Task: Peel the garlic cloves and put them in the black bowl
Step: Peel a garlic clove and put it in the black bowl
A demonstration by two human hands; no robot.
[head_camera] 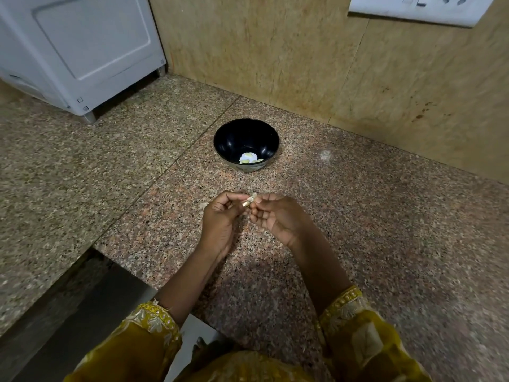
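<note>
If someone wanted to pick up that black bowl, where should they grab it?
Probably the rim of the black bowl, pinched from above on the near side: it stands upright and open, and the peeled garlic lies low at the bottom, clear of fingers.

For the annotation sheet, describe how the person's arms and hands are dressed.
Both the left hand and right hand are bare, without gloves. The forearms are uncovered; the left sleeve and right sleeve are mustard-yellow fabric, with cuffs embroidered in pale leaf motifs and edged with gold beading.

Granite counter (385, 244), white appliance (82, 51), perhaps a washer, wall socket plate (418, 8)
</note>
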